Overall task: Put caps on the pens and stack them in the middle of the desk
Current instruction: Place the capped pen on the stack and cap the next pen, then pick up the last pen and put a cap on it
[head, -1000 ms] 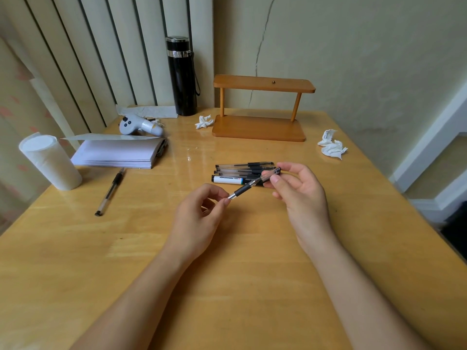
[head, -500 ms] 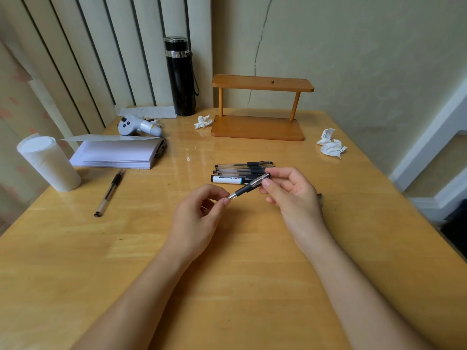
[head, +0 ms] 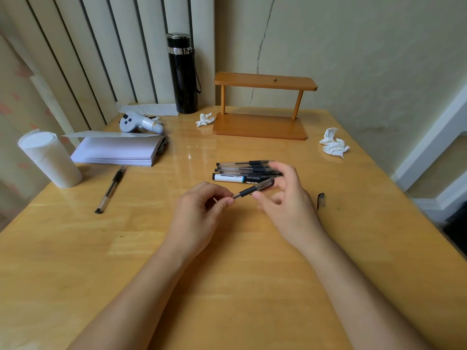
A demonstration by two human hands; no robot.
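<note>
My left hand (head: 199, 213) pinches the writing tip of an uncapped black gel pen (head: 255, 189), which slants up to the right just above the desk. My right hand (head: 288, 205) is at the pen's rear end, blurred, its fingers spread apart and its thumb just under the barrel. A loose black cap (head: 321, 200) lies on the desk to the right of that hand. Behind both hands sits a pile of capped pens (head: 240, 166) with a white marker (head: 228, 178) at its front. Another black pen (head: 110, 189) lies alone at the left.
A paper roll (head: 49, 160) and a stack of white paper (head: 116, 151) sit at the left. A black flask (head: 182, 74), a grey controller (head: 140, 123) and a wooden shelf (head: 260, 126) stand at the back. Crumpled tissues (head: 333, 145) lie at the right.
My right hand has slid left along the pen towards me and loosened its fingers. This uncovered the loose cap on the desk. My left hand has stayed at the pen's tip.
</note>
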